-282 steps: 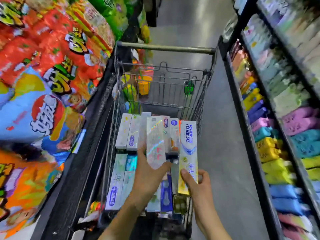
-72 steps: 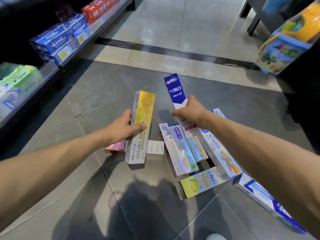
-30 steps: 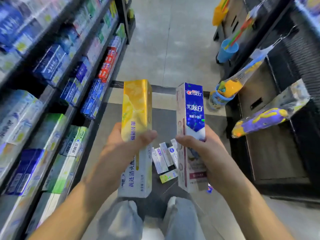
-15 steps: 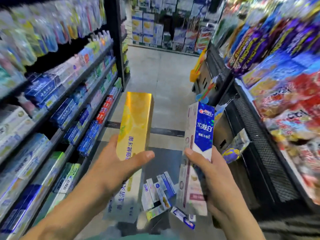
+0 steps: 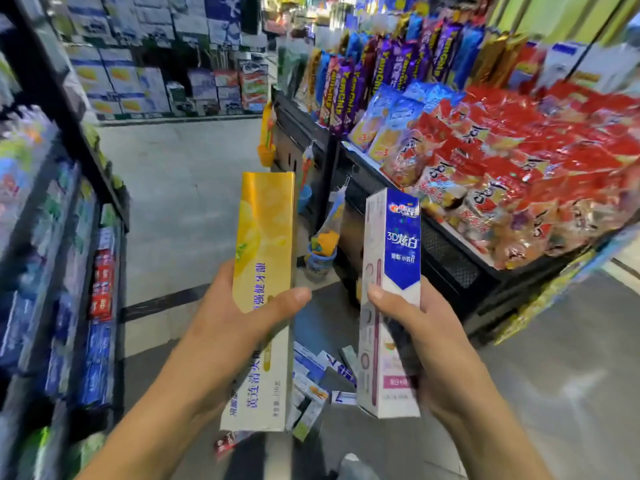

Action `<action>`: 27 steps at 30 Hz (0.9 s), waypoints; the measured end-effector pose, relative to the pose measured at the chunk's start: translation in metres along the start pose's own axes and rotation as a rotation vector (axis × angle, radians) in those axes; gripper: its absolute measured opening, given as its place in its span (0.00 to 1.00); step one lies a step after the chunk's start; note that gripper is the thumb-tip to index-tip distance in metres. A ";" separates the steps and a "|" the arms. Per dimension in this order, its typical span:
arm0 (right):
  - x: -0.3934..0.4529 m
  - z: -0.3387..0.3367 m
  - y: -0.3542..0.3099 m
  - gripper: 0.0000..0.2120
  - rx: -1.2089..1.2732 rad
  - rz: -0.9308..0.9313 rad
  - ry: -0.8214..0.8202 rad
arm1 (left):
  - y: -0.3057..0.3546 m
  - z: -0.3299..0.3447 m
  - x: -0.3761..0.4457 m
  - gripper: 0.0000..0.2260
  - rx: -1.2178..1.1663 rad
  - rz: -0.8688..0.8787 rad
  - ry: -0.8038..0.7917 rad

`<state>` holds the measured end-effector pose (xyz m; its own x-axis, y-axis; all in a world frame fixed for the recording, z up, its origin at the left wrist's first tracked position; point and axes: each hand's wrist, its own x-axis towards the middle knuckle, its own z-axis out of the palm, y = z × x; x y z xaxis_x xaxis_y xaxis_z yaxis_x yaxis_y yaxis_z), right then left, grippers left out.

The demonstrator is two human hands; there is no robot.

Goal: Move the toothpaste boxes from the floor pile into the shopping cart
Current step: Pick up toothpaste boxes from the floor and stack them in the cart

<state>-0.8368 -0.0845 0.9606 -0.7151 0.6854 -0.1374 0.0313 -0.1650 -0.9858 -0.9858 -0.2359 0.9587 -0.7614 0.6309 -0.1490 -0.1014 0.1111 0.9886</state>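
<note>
Left hand (image 5: 225, 327) first: thumb laid flat across the front of the yellow toothpaste box (image 5: 263, 289), fingers wrapped behind it, gripping just below its middle. The box stands nearly upright, its top pointing to twelve o'clock, its white lower end hanging below the palm. Over at three o'clock from it, the right hand (image 5: 426, 337) clamps the blue-and-white toothpaste box (image 5: 391, 306), thumb on the near edge, fingers curled round the far side, again about mid-length. That one is upright too, and the two boxes are apart, not touching.

Below and between the wrists, at six o'clock, the floor pile (image 5: 322, 379) shows more boxes scattered on the grey floor (image 5: 180, 188), so there is plenty left to shift.

The shopping cart is not in view. The step in hand looks like the carry, and my read is this: keep both grips firm at the middle so neither long box swings, hold them parallel, turn until the cart appears, then lower them in flat rather than dropping them on end.

Further out, a snack display (image 5: 519, 157) fills two o'clock and a toothpaste shelf (image 5: 100, 306) runs along nine o'clock.
</note>
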 end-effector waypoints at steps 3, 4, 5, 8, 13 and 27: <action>-0.028 -0.011 0.004 0.25 -0.031 -0.020 0.147 | 0.003 0.015 -0.004 0.33 0.000 -0.008 -0.113; -0.040 -0.020 0.005 0.26 -0.032 -0.031 0.212 | 0.003 0.026 -0.006 0.34 0.001 -0.016 -0.169; -0.047 -0.025 0.007 0.28 -0.034 -0.038 0.249 | 0.003 0.033 -0.008 0.34 -0.008 -0.023 -0.201; -0.079 -0.051 0.008 0.30 -0.008 -0.046 0.396 | 0.002 0.070 -0.018 0.32 -0.024 -0.039 -0.332; -0.141 -0.105 0.017 0.25 0.138 -0.067 0.634 | 0.000 0.144 -0.049 0.30 -0.005 -0.042 -0.559; -0.404 -0.295 0.054 0.23 0.194 -0.133 1.202 | -0.047 0.406 -0.266 0.28 0.102 -0.117 -1.155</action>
<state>-0.3400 -0.1616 0.9341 0.3981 0.9066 -0.1398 -0.1713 -0.0762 -0.9823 -0.5182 -0.0976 0.9431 0.2910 0.9308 -0.2211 -0.0409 0.2430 0.9692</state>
